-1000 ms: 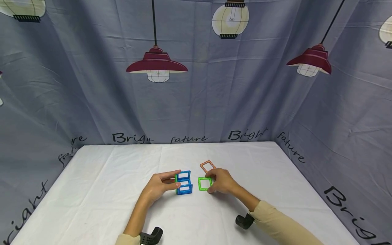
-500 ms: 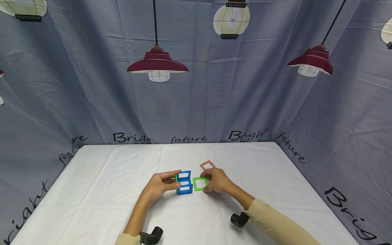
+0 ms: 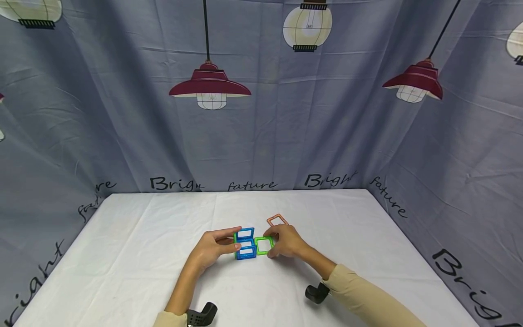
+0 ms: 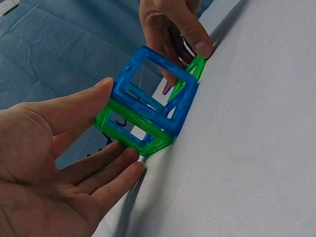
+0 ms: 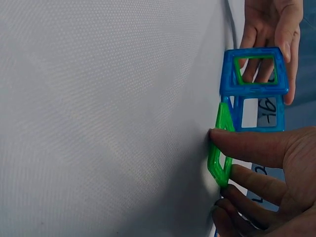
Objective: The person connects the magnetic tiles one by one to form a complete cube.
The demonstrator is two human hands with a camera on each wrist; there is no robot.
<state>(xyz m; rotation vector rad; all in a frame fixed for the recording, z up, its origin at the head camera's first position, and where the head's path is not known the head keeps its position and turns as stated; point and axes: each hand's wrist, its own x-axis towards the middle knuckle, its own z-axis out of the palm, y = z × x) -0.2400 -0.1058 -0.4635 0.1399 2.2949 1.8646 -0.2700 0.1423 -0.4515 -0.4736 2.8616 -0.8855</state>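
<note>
A small open box of blue and green square frame tiles (image 3: pixel 245 244) stands on the white table (image 3: pixel 135 254). My left hand (image 3: pixel 229 243) holds it from the left, thumb on the far side and fingers on the near side. In the left wrist view the box (image 4: pixel 143 116) sits between thumb and fingers. My right hand (image 3: pixel 273 245) pinches a loose green frame tile (image 3: pixel 257 246) lying flat, its left edge against the box. The right wrist view shows this green tile (image 5: pixel 219 148) under my thumb, meeting the blue tiles (image 5: pixel 256 86).
An orange frame tile (image 3: pixel 277 220) lies flat just behind my right hand. A grey printed curtain (image 3: pixel 261 136) closes the table's back and both sides. Black wrist mounts (image 3: pixel 316 293) sit low over the cloth near the front edge.
My right hand has slid the green tile leftward across the cloth until it meets the box. The left hand and the box have stayed put.
</note>
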